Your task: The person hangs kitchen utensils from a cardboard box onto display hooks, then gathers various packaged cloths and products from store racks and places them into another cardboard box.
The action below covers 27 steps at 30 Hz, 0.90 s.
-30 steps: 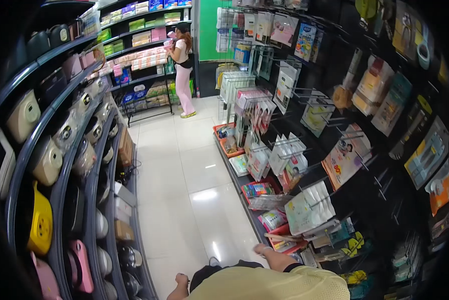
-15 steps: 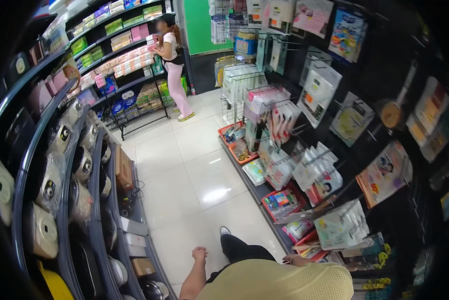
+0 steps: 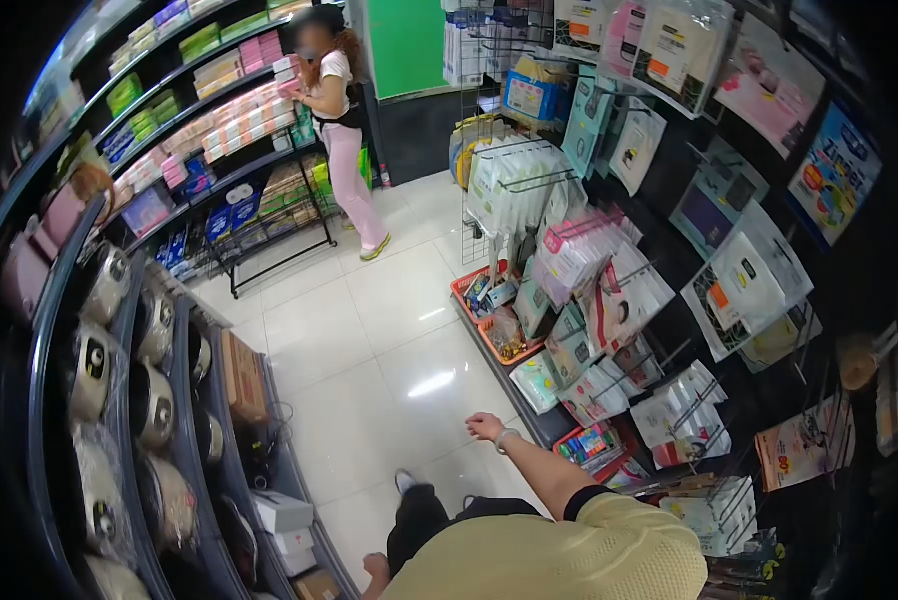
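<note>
My right hand is out over the tiled floor, its fingers loosely curled, with a bracelet at the wrist. It touches nothing, and a low shelf edge with small baskets is the nearest thing on its right. Low at the bottom of the view, my left hand hangs beside my dark trousers, near the left shelves; its fingers are too small and cut off to make out. My yellow shirt fills the bottom centre.
Rice cookers line the left shelves. A person stands at the back shelves of packaged tissues, holding a pink pack. Hanging packets stick out on hooks at right. An orange basket sits low beside the aisle floor.
The view has moved forward along the aisle, and the back shelves and person look nearer. My right arm has swung forward, while my left hand has dropped back toward the bottom edge.
</note>
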Each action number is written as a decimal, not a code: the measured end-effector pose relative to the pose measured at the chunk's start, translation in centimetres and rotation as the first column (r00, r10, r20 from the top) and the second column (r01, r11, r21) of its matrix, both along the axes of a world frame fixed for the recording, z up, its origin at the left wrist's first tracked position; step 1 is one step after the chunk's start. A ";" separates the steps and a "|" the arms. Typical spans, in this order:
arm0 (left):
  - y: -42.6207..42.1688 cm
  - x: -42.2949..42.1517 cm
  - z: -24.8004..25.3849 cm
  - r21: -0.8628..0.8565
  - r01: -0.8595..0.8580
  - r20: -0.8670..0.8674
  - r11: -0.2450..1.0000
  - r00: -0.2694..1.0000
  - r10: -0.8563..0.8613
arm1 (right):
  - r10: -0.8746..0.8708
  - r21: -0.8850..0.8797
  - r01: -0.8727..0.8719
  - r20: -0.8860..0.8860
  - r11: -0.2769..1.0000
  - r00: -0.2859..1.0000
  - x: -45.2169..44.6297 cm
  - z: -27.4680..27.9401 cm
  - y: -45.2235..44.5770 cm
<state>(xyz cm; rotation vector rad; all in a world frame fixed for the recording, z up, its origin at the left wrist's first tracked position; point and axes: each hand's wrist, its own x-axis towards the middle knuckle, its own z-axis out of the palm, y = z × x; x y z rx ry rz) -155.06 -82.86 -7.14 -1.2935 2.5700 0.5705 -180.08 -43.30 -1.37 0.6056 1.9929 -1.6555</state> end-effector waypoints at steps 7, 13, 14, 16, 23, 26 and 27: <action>-6.4 -16.8 -2.8 -0.042 0.383 -0.072 0.923 0.920 -0.385 | -0.119 0.018 0.118 0.075 0.993 0.990 -6.7 -1.4 -2.2; -9.5 -45.1 0.6 0.484 -0.017 -0.217 0.875 0.966 0.139 | -0.638 0.181 0.648 0.497 0.740 0.589 -1.2 -5.0 3.0; -9.5 -49.0 0.1 0.628 -0.034 -0.229 0.777 0.947 0.226 | -0.702 0.146 0.732 0.455 0.665 0.547 -1.2 -4.4 2.9; -7.0 -57.8 0.7 0.854 -0.046 -0.191 0.518 0.899 0.394 | -0.816 0.063 0.869 0.380 0.491 0.434 -1.3 -3.2 2.1; 14.3 -73.0 11.6 0.762 0.551 -0.477 0.339 0.833 -0.280 | -0.751 0.125 0.860 0.559 0.495 0.351 -4.4 -5.2 -1.0; 22.7 -77.3 16.7 0.682 0.700 -0.600 0.213 0.701 -0.385 | -0.720 0.160 0.817 0.583 0.555 0.375 -8.5 -5.5 -0.5; 25.2 -78.8 18.4 0.651 0.743 -0.654 0.155 0.652 -0.383 | -0.746 0.157 0.836 0.557 0.526 0.364 -10.3 -6.0 0.2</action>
